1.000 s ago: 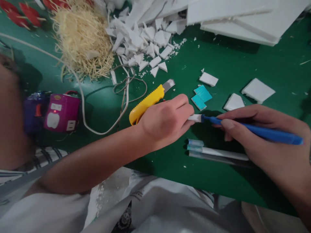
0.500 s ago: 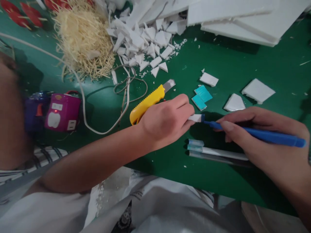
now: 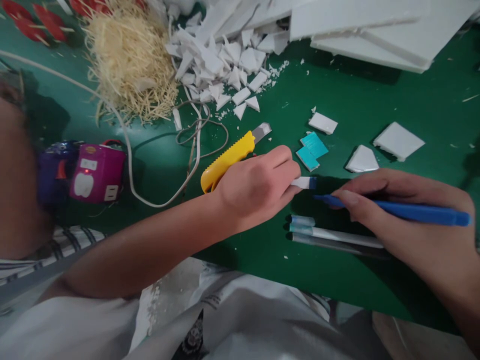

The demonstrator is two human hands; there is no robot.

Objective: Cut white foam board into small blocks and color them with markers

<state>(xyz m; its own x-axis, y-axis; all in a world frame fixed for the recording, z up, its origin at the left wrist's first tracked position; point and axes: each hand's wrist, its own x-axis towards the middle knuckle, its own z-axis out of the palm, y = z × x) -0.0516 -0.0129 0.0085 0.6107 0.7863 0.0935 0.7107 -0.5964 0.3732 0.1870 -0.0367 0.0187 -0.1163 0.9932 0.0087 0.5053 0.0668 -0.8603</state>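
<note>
My left hand (image 3: 260, 182) pinches a small white foam piece (image 3: 304, 182) whose right end is coloured blue. My right hand (image 3: 397, 210) holds a blue marker (image 3: 420, 212), its tip just below and apart from the coloured end. Above the foam piece lie two turquoise pieces (image 3: 313, 150), overlapping. Beside my left hand is a yellow cutter knife (image 3: 228, 161) with its blade out. Below the foam piece are a loose pen cap (image 3: 302, 220) and two capped pens (image 3: 345, 236), partly covered by my right hand.
White foam scraps (image 3: 228, 60) and a heap of thin sticks (image 3: 129, 65) lie at the back left. Large foam sheets (image 3: 375, 30) are at the back right. A pink device (image 3: 98, 172) and a white cable (image 3: 129, 165) sit on the left.
The blue marker in my right hand has moved slightly down, and its tip has come away from the foam piece. My left hand has stayed in place.
</note>
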